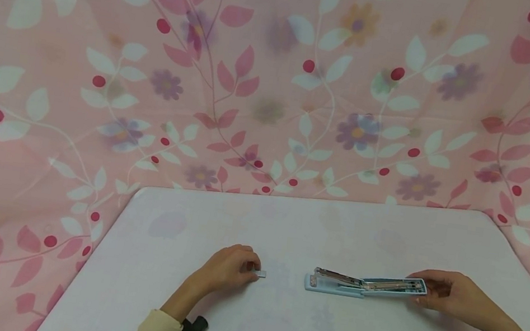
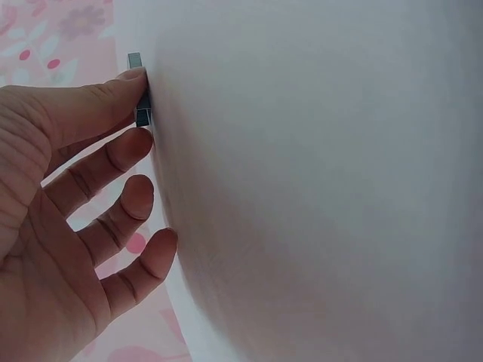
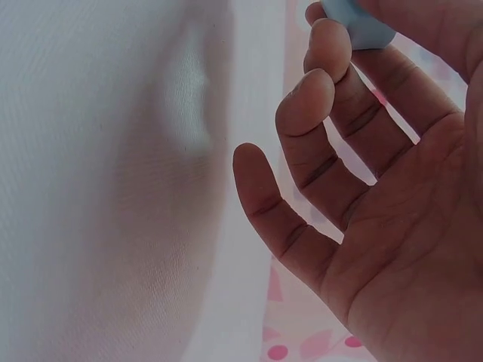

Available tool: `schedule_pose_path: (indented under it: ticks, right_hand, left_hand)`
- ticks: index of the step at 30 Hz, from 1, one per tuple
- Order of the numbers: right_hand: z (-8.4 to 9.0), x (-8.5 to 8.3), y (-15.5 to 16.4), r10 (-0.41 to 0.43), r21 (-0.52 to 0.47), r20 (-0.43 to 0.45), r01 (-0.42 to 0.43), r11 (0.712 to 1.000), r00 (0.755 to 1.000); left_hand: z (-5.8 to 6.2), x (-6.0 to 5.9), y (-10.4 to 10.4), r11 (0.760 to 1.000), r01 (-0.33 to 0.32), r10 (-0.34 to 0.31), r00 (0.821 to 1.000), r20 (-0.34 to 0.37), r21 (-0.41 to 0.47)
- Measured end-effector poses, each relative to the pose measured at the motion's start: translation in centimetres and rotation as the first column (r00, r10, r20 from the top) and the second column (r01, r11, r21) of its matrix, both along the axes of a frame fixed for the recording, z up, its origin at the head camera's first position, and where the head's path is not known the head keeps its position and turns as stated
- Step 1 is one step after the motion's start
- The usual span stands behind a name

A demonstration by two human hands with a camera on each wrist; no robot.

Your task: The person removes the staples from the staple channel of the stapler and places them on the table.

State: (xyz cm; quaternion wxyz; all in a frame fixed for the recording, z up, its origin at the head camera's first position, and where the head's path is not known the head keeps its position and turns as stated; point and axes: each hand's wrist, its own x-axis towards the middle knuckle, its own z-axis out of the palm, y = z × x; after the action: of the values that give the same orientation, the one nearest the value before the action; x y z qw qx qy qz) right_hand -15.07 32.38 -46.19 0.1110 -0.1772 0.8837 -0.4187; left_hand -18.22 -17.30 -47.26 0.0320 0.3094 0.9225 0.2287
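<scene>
While the left hand (image 1: 229, 267) is pinching a staple strip (image 1: 260, 273) in a tight grip, the right hand (image 1: 450, 296) is gripping the opened stapler (image 1: 364, 284) by its rear end on the worktop (image 1: 273, 325).

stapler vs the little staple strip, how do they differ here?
The stapler is long, light blue and lies opened up, its metal track showing; the staple strip is tiny, grey and plain. The right hand holds the stapler's end; the left hand pinches the strip. Both rest on the white table.
</scene>
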Motion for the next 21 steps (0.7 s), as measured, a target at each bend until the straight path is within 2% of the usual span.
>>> schedule_pose_path:
  ticks: [9,13,17,21]
  right_hand:
    - [0.5,0.3,0.3,-0.025,0.016,-0.019,0.025,1.000,1.000]
    - [0.6,0.3,0.5,-0.008,0.009,-0.042,0.009,1.000,0.999]
    - [0.8,0.4,0.8,-0.007,0.031,-0.097,0.011,0.999,0.995]
    - [1.3,0.3,0.9,-0.049,0.093,-0.185,0.067,0.993,0.981]
  left_hand:
    - [-0.1,-0.1,-0.1,1.000,0.006,-0.006,1.000,0.014,-0.001]
    - [0.0,0.0,-0.5,1.000,0.013,-0.013,1.000,0.025,-0.007]
    - [0.1,0.2,-1.0,1.000,0.024,-0.024,1.000,0.011,0.009]
    - [0.3,0.5,-1.9,1.000,0.025,-0.024,0.999,-0.043,0.014]
